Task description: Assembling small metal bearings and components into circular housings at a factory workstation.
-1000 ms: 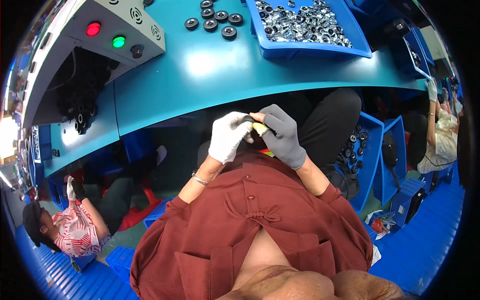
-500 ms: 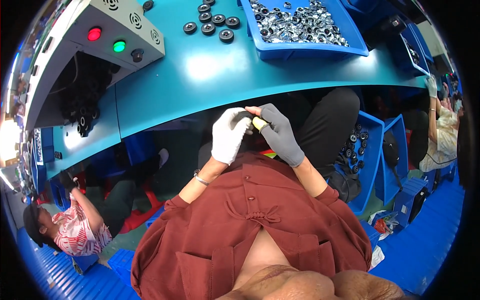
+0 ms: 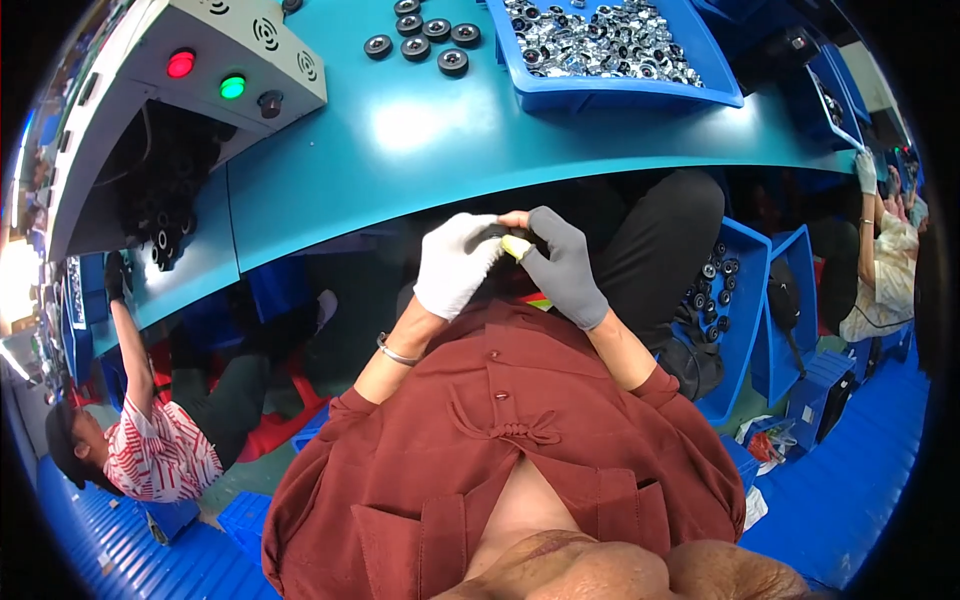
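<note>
In front of my body, just below the table edge, both my hands meet around a small black tyre (image 3: 494, 232), mostly covered by the fingers. My left hand (image 3: 450, 268), in a white glove, is closed on its left side. A grey glove is on my right hand (image 3: 566, 268), with a fingertip bare and yellow wrapping on the thumb; it is closed on the tyre from the right. Whether a hub sits inside the tyre is hidden.
Several black wheels (image 3: 415, 47) lie on the teal table (image 3: 400, 150). Behind them to the right stands a blue bin (image 3: 630, 97) of shiny hubs. A grey machine (image 3: 215, 60) with dark tyres under it is at left. Another blue bin (image 3: 745, 330) holds wheels. Co-workers sit either side.
My hands stay together on the tyre, with small shifts of the fingers. At left, the co-worker's arm has stretched forward to the table.
</note>
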Action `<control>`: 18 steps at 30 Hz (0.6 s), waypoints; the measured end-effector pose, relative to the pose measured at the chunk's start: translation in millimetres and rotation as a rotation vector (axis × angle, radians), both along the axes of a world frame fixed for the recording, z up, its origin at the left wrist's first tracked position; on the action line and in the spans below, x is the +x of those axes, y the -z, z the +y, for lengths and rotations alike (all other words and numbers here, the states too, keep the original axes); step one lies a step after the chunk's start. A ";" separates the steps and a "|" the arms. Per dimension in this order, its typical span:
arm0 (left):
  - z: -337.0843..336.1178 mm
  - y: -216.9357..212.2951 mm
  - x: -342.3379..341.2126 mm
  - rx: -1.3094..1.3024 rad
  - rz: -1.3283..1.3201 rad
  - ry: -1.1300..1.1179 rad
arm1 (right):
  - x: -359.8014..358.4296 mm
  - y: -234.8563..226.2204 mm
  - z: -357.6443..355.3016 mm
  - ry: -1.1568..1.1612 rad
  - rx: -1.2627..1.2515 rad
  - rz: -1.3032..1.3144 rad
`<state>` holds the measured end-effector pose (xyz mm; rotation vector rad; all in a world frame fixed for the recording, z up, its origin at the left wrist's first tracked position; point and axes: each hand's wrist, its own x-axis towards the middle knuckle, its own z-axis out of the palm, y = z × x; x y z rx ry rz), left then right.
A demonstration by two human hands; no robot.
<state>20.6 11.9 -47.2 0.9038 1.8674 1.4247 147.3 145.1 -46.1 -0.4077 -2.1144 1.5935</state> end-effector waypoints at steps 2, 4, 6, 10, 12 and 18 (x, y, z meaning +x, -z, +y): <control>4.4 2.7 3.6 0.084 0.109 -0.062 | -4.0 4.6 2.5 0.019 -0.061 -0.019; 3.1 10.3 5.0 0.064 -0.199 -0.113 | -4.9 -2.3 0.0 0.037 -0.169 -0.063; 3.5 17.7 10.7 0.087 -0.544 -0.186 | -6.4 -2.5 -4.7 0.053 -0.279 -0.107; 7.5 17.4 18.8 0.169 -0.648 -0.243 | -4.5 -0.1 -1.3 0.067 -0.102 0.007; 4.8 18.5 15.3 0.108 -0.355 -0.180 | -5.0 -0.8 0.7 0.026 -0.013 -0.008; 1.5 15.0 8.8 0.017 -0.345 -0.126 | -1.9 7.1 -0.7 0.010 0.032 0.006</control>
